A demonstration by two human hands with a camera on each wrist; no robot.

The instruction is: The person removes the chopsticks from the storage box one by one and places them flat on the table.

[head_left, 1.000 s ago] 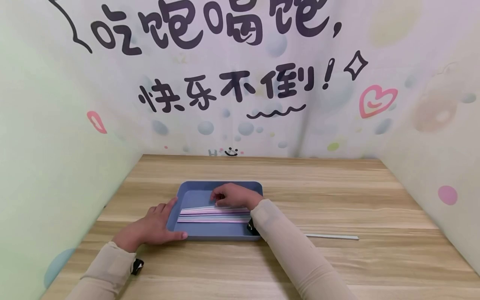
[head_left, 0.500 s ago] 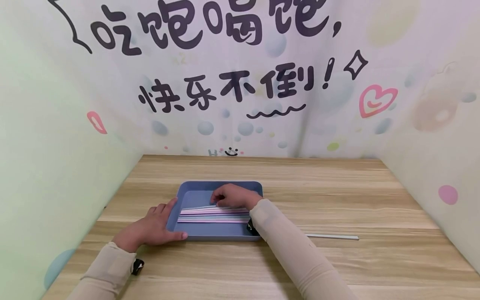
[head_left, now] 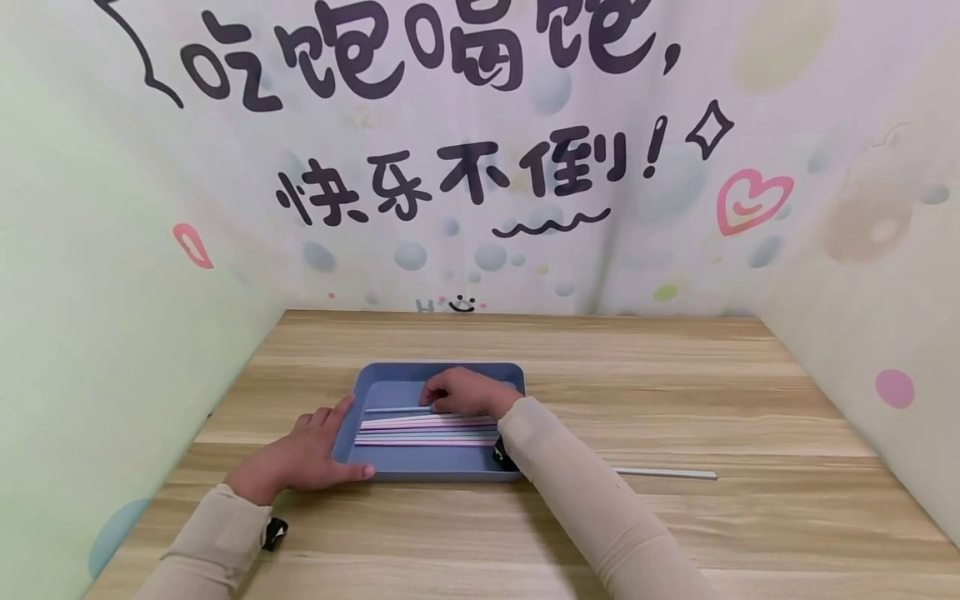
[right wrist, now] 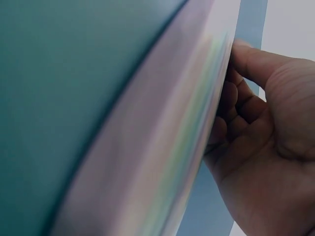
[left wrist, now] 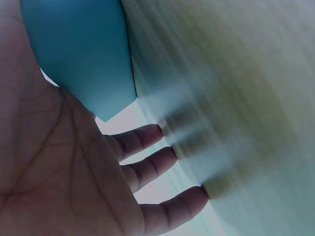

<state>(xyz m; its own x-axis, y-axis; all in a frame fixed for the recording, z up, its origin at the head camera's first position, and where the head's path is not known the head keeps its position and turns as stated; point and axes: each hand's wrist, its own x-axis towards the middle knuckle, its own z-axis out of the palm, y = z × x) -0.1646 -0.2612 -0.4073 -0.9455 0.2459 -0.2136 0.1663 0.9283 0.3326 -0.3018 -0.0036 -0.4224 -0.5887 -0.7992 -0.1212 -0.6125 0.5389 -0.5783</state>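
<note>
Several thin pastel chopsticks (head_left: 427, 435), pink, white and blue, lie side by side in a shallow blue tray (head_left: 435, 465). Behind this row, a light blue chopstick (head_left: 397, 409) lies apart, its right part hidden under my right hand (head_left: 467, 392). The thumb and curled fingers of that hand pinch it over the tray. In the right wrist view the chopsticks (right wrist: 162, 162) are blurred, with the fingers bent behind them. My left hand (head_left: 311, 454) rests against the tray's left side, thumb at the front corner; its fingers (left wrist: 150, 169) extend straight, tips on the table.
One light-coloured chopstick (head_left: 667, 474) lies on the wooden table (head_left: 750, 400), right of the tray and partly behind my right sleeve (head_left: 592, 500). A printed cloth wall (head_left: 525, 267) closes off the table's back edge, with walls at both sides.
The light blue chopstick has shifted away from the row toward the tray's back, leaving a gap. My right hand hardly moves, and my left hand stays in place at the tray.
</note>
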